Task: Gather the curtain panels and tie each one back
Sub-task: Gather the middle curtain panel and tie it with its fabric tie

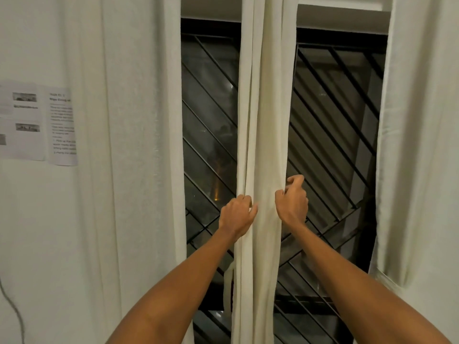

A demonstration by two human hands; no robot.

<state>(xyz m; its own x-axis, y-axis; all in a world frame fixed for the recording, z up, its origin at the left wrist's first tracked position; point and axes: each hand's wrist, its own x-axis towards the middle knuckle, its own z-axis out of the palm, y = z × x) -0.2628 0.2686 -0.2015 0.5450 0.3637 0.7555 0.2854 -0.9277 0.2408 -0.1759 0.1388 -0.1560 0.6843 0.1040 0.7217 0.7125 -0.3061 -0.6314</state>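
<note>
Left hand (237, 216) and right hand (293, 202) clutch the curtain (263, 120) before the window (211, 120), fingers (295, 180) curled on it. Gathering step; tying next probably needs 1 hand free.

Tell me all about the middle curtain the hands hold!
The middle curtain is cream cloth, gathered into a narrow bunch of long folds. It hangs straight down before the dark barred window. The left hand grips its left edge; the right hand pinches its right edge. A loose strip dangles low on its left.
</note>
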